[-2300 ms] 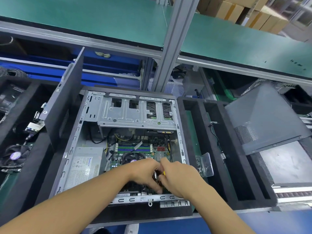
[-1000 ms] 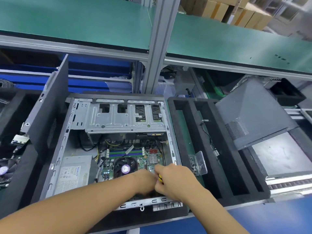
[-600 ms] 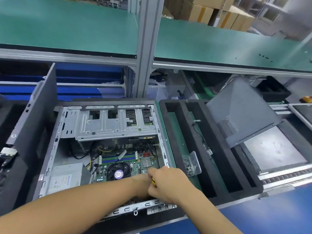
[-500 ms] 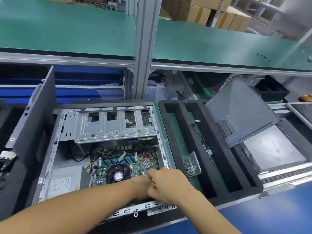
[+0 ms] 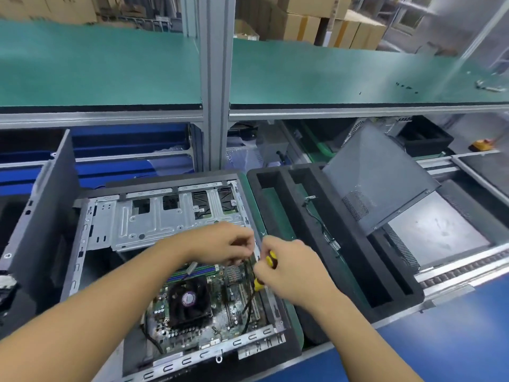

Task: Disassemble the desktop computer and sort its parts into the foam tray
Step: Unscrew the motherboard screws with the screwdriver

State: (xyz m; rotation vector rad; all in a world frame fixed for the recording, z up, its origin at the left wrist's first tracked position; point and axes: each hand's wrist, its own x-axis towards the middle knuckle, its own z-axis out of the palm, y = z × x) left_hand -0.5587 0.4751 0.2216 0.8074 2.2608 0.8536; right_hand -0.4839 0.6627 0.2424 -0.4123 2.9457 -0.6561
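An open desktop computer case (image 5: 82,244) lies on its side, centre-left on the bench. Its green motherboard (image 5: 217,323), black CPU fan (image 5: 190,299) and bare metal drive cage (image 5: 165,219) are exposed. Just to its right sits a black foam tray (image 5: 355,271) with long slots, and a grey side panel (image 5: 377,177) leans beyond it. Over the case's right edge, the left hand (image 5: 223,244) curls its fingers and pinches a black cable (image 5: 247,301). The right hand (image 5: 292,268) grips a yellow-handled screwdriver (image 5: 271,260).

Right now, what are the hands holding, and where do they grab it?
The right hand grips a yellow screwdriver by its handle. The left hand seems to pinch a dark cable at its upper end.
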